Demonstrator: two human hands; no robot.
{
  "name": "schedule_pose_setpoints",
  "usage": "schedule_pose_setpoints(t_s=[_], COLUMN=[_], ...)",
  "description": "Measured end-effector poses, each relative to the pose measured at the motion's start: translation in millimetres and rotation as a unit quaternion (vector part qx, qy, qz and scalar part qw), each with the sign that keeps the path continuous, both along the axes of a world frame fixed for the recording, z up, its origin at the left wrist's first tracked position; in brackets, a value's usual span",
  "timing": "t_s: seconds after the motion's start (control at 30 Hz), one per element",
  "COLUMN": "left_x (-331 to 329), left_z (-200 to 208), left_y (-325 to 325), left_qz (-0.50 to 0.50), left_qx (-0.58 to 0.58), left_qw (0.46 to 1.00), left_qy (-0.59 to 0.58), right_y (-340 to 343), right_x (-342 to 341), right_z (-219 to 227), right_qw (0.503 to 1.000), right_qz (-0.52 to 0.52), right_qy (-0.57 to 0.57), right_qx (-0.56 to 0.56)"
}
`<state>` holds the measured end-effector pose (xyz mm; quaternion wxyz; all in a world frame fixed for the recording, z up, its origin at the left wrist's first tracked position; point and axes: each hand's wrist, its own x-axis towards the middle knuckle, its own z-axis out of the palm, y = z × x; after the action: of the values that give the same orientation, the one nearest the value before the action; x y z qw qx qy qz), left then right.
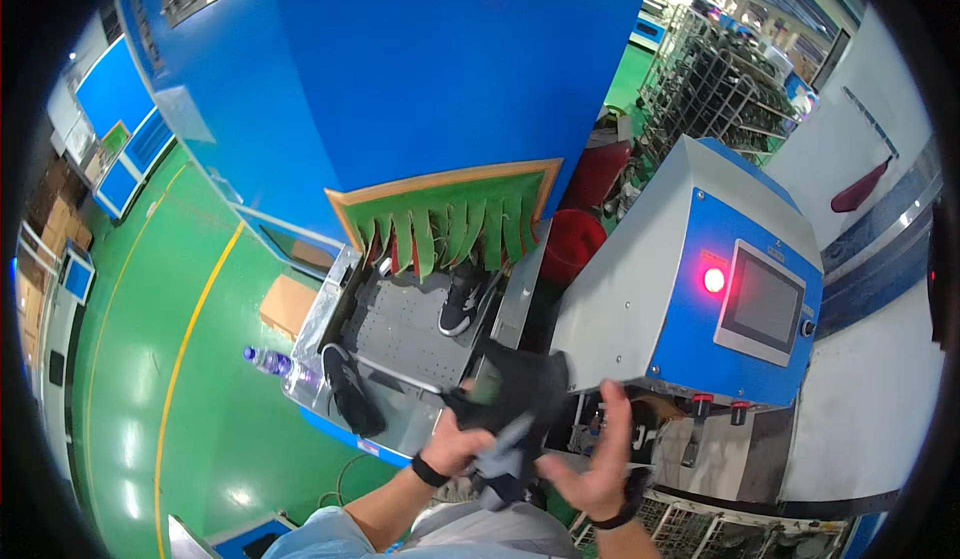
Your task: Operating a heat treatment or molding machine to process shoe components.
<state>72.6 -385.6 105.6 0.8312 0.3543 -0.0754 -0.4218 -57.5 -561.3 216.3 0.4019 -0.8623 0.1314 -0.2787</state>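
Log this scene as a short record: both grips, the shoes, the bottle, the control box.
Left grip: closed on blurred dark item
Right grip: open beside it, contact unclear
Near shoe: on metal ledge, left of both grips
Far shoe: on grey bed, by green fringe
Bottle: left of near shoe
Control box: red light lit beside screen

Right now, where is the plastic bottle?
In the head view, the bottle is left of centre, at the corner of the metal ledge, just left of the leftmost black shoe.
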Motion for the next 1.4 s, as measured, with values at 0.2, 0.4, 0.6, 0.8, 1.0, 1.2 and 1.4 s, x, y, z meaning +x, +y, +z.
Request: schedule_pose_setpoints(t_s=[0.2, 0.4, 0.6, 0.8, 1.0, 1.2, 1.4], left_x=[-60.5, -104.5, -155.7, -150.7, -145.0, -142.7, -130.9], left_z=[47.3, -61.7, 51.4, -10.4, -77.8, -115.5, -123.7], left_y=[-30.1, -45.6, -52.4, -77.1, -100.7, -105.6, -120.8], left_qz=[-0.255, -0.355, -0.470, -0.329, -0.270, -0.261, -0.266], left_qx=[0.085, 0.081, 0.139, 0.328, 0.352, 0.353, 0.313], left_qw=[0.959, 0.835, 0.861, 0.880, 0.895, 0.897, 0.910], left_qy=[-0.089, -0.411, -0.137, -0.103, -0.050, 0.038, 0.061], right_y=[-39.6, -31.0, -66.5, -112.5, -113.1, -107.7, -113.1], right_x=[-85.3, -155.3, -248.7, -212.3, -145.6, -121.7, -103.9], right_z=[-58.3, -105.5, -135.0, -92.6, -96.0, -123.9, -139.8], right_qw=[0.813, 0.498, 0.707, 0.903, 0.910, 0.888, 0.863], right_qz=[0.048, -0.001, -0.155, -0.208, -0.249, -0.259, -0.318], right_qy=[0.050, -0.010, -0.096, 0.060, 0.329, 0.362, 0.358], right_qx=[0.579, 0.867, 0.684, 0.372, -0.046, -0.117, -0.161])
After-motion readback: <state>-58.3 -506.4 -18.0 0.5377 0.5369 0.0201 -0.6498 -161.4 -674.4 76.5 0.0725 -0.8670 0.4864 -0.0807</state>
